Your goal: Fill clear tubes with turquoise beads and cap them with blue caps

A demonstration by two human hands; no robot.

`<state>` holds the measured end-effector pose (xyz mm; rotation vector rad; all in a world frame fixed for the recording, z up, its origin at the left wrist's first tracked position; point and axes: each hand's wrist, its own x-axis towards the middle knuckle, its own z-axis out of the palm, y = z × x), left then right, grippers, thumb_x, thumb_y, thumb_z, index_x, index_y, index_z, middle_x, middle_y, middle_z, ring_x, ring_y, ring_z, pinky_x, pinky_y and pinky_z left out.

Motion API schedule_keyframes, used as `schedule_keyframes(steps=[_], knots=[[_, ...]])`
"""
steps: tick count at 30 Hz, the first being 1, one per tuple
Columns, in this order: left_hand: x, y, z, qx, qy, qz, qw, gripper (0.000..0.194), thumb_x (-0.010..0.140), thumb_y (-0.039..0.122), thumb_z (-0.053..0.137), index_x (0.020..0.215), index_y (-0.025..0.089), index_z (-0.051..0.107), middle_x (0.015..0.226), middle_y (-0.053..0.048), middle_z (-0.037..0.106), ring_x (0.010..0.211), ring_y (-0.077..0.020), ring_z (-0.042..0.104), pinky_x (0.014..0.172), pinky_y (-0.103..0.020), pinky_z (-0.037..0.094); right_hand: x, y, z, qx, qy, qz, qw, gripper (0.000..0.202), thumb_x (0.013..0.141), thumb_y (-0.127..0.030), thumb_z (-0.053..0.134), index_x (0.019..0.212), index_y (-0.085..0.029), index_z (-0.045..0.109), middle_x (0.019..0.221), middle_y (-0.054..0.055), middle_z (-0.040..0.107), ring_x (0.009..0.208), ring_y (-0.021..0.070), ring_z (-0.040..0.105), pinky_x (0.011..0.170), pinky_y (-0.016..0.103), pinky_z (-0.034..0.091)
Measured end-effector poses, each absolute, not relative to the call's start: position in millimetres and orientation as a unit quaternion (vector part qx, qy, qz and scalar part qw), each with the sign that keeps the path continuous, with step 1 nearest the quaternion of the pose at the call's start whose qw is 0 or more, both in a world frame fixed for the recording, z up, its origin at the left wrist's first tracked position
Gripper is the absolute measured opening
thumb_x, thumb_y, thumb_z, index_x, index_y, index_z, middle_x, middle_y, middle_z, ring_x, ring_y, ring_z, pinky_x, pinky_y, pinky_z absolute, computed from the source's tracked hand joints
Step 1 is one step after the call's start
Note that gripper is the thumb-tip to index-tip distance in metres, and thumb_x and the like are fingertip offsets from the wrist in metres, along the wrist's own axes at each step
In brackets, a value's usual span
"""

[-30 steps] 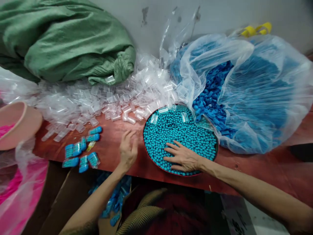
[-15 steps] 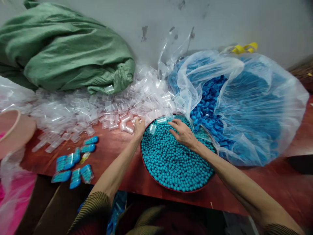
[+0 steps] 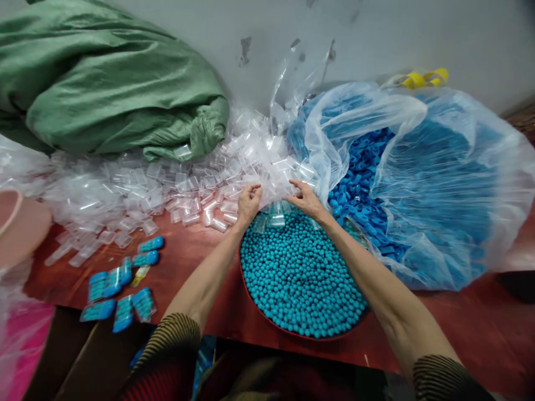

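My left hand (image 3: 249, 204) is at the far left rim of a red round tray (image 3: 251, 298) full of small turquoise beads (image 3: 301, 278). Its fingers are curled together, and whatever may be between them is hidden. Across from it, my right hand (image 3: 308, 200) is over the far rim, with thumb and forefinger apart and nothing visible in them. Between and beyond the hands lies a heap of small clear plastic containers (image 3: 267, 172). A few clear containers (image 3: 276, 214) rest on the beads just below my hands.
An open translucent bag (image 3: 438, 184) of blue plastic pieces (image 3: 363, 161) stands at the right. Several filled blue-capped containers (image 3: 123, 314) lie left on the red tabletop (image 3: 184, 278). A green sack (image 3: 112, 83) sits behind, and a pink basin (image 3: 25, 228) at the left edge.
My right hand has moved away from me, from over the beads to the tray's far rim by the clear heap. My left hand has shifted slightly forward and right.
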<state>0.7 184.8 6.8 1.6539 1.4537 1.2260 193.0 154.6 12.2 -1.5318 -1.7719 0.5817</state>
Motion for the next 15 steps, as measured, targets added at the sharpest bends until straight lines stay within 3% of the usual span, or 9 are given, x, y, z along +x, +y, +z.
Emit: schedule_keyframes(steps=[7, 11, 15], knots=[[16.3, 142.5, 5.3, 0.763, 0.459, 0.376, 0.256, 0.024, 0.084, 0.018, 0.046, 0.1, 0.015, 0.063, 0.098, -0.008, 0.064, 0.094, -0.0179, 0.058, 0.088, -0.031, 0.044, 201.4, 117.5, -11.9, -0.562, -0.718, 0.204, 0.357, 0.039, 0.075, -0.022, 0.056, 0.113, -0.015, 0.061, 0.092, 0.007, 0.065, 0.076, 0.0185, 0.058, 0.078, 0.038, 0.05], [18.2, 125.9, 12.2, 0.777, 0.462, 0.384, 0.185, 0.027, 0.086, 0.017, 0.043, 0.106, 0.013, 0.06, 0.105, -0.011, 0.062, 0.103, -0.0207, 0.055, 0.094, -0.035, 0.042, 206.0, 106.7, 0.2, -0.591, -0.652, 0.248, 0.404, 0.039, 0.074, -0.022, 0.057, 0.112, -0.015, 0.062, 0.093, 0.006, 0.068, 0.071, 0.0161, 0.06, 0.073, 0.035, 0.052], [21.2, 92.4, 34.3, 0.83, 0.422, 0.34, 0.134, 0.037, 0.089, 0.029, 0.046, 0.122, 0.015, 0.049, 0.119, -0.011, 0.057, 0.111, -0.0224, 0.052, 0.095, -0.036, 0.042, 203.5, 77.5, 22.5, -0.547, -0.671, 0.247, 0.435, 0.034, 0.075, -0.024, 0.061, 0.109, -0.019, 0.066, 0.092, 0.003, 0.071, 0.076, 0.0165, 0.064, 0.076, 0.033, 0.052]])
